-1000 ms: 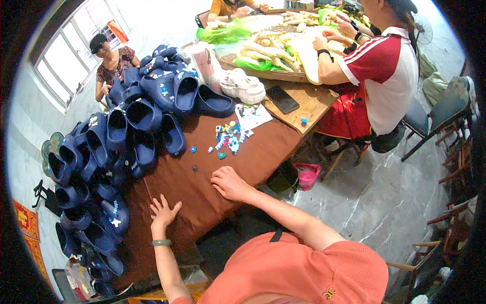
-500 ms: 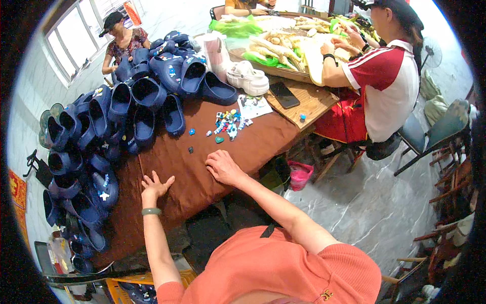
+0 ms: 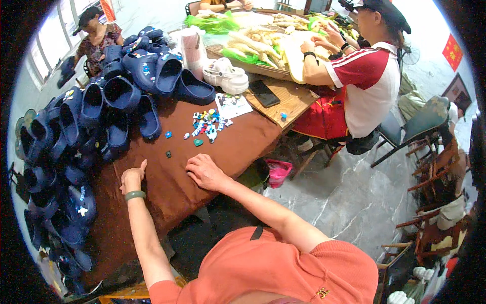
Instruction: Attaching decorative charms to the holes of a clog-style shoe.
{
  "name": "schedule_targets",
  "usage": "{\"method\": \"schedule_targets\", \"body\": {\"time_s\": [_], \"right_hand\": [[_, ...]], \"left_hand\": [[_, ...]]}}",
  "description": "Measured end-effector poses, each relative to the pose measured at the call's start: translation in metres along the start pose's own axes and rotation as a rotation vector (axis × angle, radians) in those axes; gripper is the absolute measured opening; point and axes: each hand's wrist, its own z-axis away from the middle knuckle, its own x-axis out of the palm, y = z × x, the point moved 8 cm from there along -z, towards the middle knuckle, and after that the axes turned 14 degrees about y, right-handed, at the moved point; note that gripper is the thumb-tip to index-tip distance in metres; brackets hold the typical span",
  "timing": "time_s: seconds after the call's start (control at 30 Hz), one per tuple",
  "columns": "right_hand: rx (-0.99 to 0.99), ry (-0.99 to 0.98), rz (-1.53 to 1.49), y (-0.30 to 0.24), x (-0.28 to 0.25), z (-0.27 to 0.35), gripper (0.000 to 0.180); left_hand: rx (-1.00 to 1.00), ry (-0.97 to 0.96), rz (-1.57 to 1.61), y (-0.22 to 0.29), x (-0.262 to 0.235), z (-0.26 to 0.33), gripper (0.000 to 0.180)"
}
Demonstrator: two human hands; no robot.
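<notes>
My left hand [image 3: 133, 178], with a pale green bangle on its wrist, rests on the brown cloth [image 3: 147, 213]. Its thumb points away from curled fingers, and no object shows in it. To its right, my right hand [image 3: 205, 171] lies palm down on the cloth, fingers slightly bent and apart, holding nothing. Just beyond the hands are a small dark charm [image 3: 168, 154], a blue flower charm [image 3: 168, 134] and a green charm [image 3: 198, 143]. Farther off lies a heap of colourful shoe charms [image 3: 206, 123], partly on a printed sheet [image 3: 234, 105].
Navy clogs [image 3: 121, 93] are piled along the left and far side, some with charms. A white clog [image 3: 225, 76] and a black phone [image 3: 264, 93] lie beyond the charms. One person [image 3: 372, 91] works at a far table of pale, long vegetable-like pieces; another [image 3: 96, 43] sits behind the clogs.
The whole view has shifted. My left hand's spread fingers have curled in, and it has slid slightly forward. My right hand has stayed put on the cloth. The person behind the clogs has stretched an arm sideways.
</notes>
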Motion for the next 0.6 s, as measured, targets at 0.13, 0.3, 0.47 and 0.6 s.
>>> {"method": "schedule_targets", "body": {"time_s": [0.13,0.3,0.47,0.6], "right_hand": [[-0.026,-0.045,-0.041,-0.013,0.007,-0.005,0.017],[-0.001,-0.124,0.019,-0.008,0.004,-0.011,0.020],[0.010,-0.179,0.054,-0.010,0.010,-0.014,0.022],[0.035,-0.235,0.080,-0.014,0.016,-0.019,0.020]], "left_hand": [[-0.086,0.123,-0.082,-0.018,0.021,-0.033,0.103],[0.148,0.255,0.040,-0.002,0.038,-0.036,0.097],[0.176,0.344,0.149,-0.009,0.036,-0.034,0.091],[0.361,0.393,0.213,-0.005,0.030,-0.036,0.087]]}}
